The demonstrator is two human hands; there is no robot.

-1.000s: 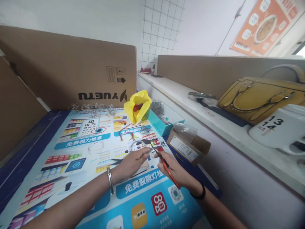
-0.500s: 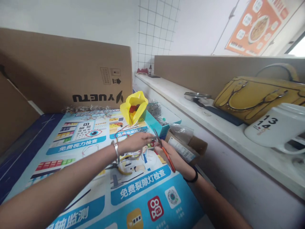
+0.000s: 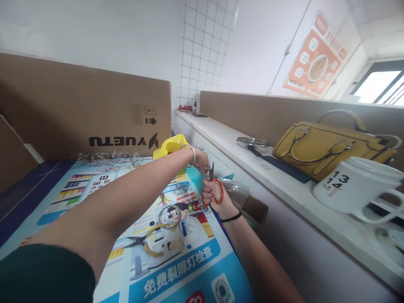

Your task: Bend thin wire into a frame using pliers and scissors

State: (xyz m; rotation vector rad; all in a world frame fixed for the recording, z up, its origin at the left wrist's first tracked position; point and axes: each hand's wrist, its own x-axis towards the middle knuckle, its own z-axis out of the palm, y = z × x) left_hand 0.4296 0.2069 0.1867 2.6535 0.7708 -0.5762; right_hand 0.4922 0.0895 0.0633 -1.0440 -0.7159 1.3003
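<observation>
My right hand [image 3: 216, 197] grips orange-handled scissors [image 3: 218, 191], their parted blades pointing up and away from me. My left hand [image 3: 201, 160] is reached out just beyond the blades, over the teal box [image 3: 198, 182]. Its fingers are bent together near the blade tips, and whatever they may pinch is too small to make out. Behind my left wrist a yellow bag [image 3: 172, 144] is partly covered. Nearer me on the printed sheet [image 3: 176, 265] lie yellow-handled pliers [image 3: 154, 242], a clear ring-shaped item [image 3: 169, 216] and small red and green pieces [image 3: 196, 206].
A cardboard box [image 3: 255, 209] with clear plastic stands right of my right hand. On the white ledge [image 3: 284, 189] are a mug [image 3: 356, 187], a yellow handbag [image 3: 325, 145] and a lidded pan [image 3: 254, 143]. A large carton [image 3: 63, 109] closes off the back left.
My left hand has moved forward over the teal box, its straight fingers now bent. The scissors have turned more upright with their blades apart. My view has tilted upward slightly.
</observation>
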